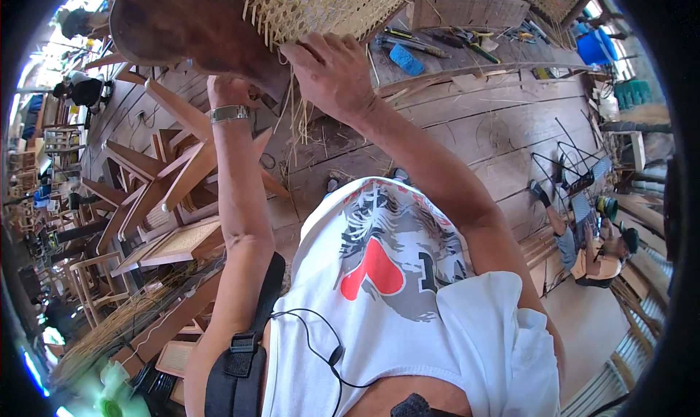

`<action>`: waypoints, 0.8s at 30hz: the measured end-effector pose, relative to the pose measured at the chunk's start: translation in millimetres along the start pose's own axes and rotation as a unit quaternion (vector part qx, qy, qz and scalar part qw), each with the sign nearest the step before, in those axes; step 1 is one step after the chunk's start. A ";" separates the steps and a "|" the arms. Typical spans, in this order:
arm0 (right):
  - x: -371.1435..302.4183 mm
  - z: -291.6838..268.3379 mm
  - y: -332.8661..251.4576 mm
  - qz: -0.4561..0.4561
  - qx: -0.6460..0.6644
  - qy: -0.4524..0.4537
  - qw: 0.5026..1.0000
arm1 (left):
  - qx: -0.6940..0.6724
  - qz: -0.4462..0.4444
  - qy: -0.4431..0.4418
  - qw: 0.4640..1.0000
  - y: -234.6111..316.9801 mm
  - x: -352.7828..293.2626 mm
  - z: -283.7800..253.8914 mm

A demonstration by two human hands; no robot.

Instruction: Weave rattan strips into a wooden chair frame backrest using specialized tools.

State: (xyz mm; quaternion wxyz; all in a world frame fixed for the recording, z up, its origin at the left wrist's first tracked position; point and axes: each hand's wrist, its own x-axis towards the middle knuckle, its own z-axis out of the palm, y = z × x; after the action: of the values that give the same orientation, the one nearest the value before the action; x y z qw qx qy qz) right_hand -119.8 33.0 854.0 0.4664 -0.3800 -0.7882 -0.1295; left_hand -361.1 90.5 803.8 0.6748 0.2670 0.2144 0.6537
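At the top, a dark brown wooden chair frame [182, 23] carries a pale woven cane panel [313, 8] with loose strand ends along its border. My right hand [332, 74] lies at the panel's near edge, beside the wood. Its fingers are bent down and closed on the cane edge, their tips partly hidden. Thin cane strands [300, 121] dangle below, between my hands. My left hand [230, 92], with a metal-banded watch [230, 113] on the wrist, is curled closed against the frame's lower edge; the wood hides part of its fingers.
A workbench [503, 59] across the top right bears a blue block [406, 59], pliers [477, 46] and several other tools. Stacked wooden chair frames [168, 161] crowd my left. A blue bucket [596, 47] is at far right. Another person [594, 253] sits low at right.
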 end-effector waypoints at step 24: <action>-9.8 10.4 -3.6 0.323 0.483 -0.144 0.801 | -0.212 -0.066 -0.185 0.957 8.4 -8.3 -58.4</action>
State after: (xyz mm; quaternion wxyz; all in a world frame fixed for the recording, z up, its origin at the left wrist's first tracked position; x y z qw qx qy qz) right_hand -126.3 31.6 840.9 0.4858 -0.3528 -0.6381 0.4820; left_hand -405.3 86.9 764.0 0.7853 0.2195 -0.0403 0.5775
